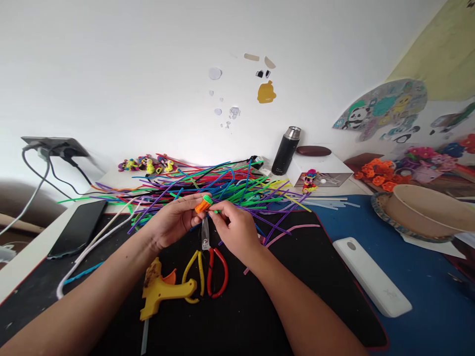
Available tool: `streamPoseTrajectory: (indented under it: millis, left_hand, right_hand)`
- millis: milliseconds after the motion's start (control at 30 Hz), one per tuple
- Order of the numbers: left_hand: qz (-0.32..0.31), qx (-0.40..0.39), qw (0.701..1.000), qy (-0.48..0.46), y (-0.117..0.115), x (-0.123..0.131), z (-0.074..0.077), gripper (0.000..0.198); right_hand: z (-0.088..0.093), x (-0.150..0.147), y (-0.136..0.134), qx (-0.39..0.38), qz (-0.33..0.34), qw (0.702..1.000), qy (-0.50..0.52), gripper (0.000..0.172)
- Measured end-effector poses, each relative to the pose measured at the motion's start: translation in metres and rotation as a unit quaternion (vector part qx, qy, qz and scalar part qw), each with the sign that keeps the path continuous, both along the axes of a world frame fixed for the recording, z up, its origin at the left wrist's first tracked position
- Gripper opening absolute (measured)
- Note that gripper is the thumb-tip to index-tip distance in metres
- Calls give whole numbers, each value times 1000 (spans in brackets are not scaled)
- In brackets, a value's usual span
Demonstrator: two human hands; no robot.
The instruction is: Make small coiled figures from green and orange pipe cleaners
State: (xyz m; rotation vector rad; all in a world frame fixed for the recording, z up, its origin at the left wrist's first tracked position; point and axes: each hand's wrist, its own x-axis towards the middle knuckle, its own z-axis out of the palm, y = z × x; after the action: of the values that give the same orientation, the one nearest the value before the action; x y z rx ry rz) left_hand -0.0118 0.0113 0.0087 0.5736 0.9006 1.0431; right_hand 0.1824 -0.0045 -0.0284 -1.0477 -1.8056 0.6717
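Observation:
Between the fingers of my left hand point(178, 217) is a small orange and green pipe-cleaner figure point(203, 203), its green end uppermost. My right hand point(235, 230) meets it from the other side, thumb and forefinger pinched on a short green pipe-cleaner piece point(215, 212) beside the figure. Whether that piece is joined to the figure cannot be made out. Below the hands, scissors point(218, 272) with red handles and yellow-handled pliers point(193, 274) lie on the black mat. A yellow glue gun point(163, 289) with a clear glue stick rests under my left forearm.
A heap of coloured pipe cleaners point(222, 185) spreads behind my hands. Further back stand a black flask point(285, 151) and a white box point(322, 170). A phone point(78, 227) lies at left. To the right are a white power bank point(373, 277) and a bowl point(434, 210).

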Motion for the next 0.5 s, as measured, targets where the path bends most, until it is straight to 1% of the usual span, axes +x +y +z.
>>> streamPoseTrajectory:
  millis: [267,500]
  left_hand:
    - [1,21,1000,13,2,-4,-4,24]
    - [-9,52,997,51,4,-7,-7,21]
  right_hand:
    - [2,4,1,29,1,1000,-6,15]
    - [2,5,0,42,13,999,-19,18]
